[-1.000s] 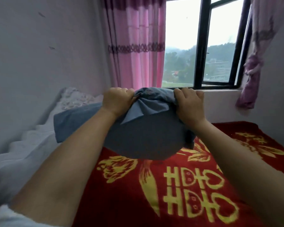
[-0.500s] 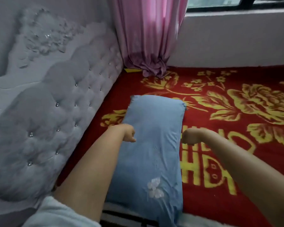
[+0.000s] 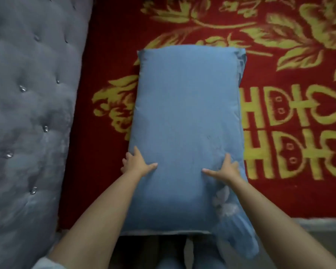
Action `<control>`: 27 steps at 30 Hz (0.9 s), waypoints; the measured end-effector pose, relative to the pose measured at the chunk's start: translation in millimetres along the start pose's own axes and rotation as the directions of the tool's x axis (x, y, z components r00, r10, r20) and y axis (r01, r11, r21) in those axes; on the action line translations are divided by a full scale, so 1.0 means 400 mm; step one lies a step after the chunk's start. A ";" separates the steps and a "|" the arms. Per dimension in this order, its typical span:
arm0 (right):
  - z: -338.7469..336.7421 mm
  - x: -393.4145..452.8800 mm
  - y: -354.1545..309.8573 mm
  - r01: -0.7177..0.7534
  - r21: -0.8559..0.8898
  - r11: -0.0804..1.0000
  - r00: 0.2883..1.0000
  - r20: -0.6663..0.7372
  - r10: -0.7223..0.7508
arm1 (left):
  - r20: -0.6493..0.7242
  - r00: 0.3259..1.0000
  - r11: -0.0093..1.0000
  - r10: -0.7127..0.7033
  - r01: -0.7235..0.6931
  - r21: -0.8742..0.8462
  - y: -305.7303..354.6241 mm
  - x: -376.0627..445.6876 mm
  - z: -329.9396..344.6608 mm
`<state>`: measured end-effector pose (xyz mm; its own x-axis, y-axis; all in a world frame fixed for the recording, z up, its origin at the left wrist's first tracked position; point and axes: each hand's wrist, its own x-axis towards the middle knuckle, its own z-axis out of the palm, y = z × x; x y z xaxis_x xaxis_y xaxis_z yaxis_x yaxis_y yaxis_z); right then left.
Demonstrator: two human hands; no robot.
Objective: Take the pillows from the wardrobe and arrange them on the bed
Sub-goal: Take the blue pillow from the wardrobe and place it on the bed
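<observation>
A blue pillow [image 3: 186, 121] lies flat on the red and gold bedspread [image 3: 291, 133], its long side running away from me and its near end hanging slightly over the bed's edge. My left hand [image 3: 137, 164] rests on the pillow's left edge, fingers spread, thumb on top. My right hand [image 3: 224, 169] lies flat on the pillow's right side, fingers apart. Neither hand grips the fabric. A pale flower print [image 3: 224, 202] shows near the pillow's near right corner.
A grey tufted headboard [image 3: 27, 113] with shiny buttons runs along the left side of the bed. A strip of red bedspread separates it from the pillow. The bed's near edge [image 3: 308, 222] runs along the lower right. My legs show below the pillow.
The pillow, held bunched in both fists in the air a second ago, now lies flat on the bed. Both hands have opened and rest on it. My view has tilted downward.
</observation>
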<state>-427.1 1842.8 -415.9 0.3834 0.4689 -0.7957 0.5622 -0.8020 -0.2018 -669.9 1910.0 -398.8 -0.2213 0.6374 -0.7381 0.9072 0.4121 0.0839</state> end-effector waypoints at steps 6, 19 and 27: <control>0.109 0.112 0.006 -0.158 0.146 0.977 0.969 -0.167 0.182 | -0.013 0.994 0.934 -0.109 0.098 -0.344 -0.059 0.146 0.111; 0.021 -0.005 -0.131 0.056 0.333 0.941 0.842 -0.522 0.134 | -0.354 0.923 0.809 -0.150 -0.092 -0.581 0.006 0.064 -0.015; -0.089 -0.166 -0.364 0.427 0.391 0.815 0.749 -0.658 -0.077 | -0.800 0.600 0.845 0.004 -0.430 -0.318 0.026 0.017 -0.359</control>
<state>-508.3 1941.8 -313.5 0.7263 0.6562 -0.2047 0.3356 -0.5984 -0.7276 -713.3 2012.1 -306.8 -0.4156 0.9047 0.0934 0.7477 0.2814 0.6015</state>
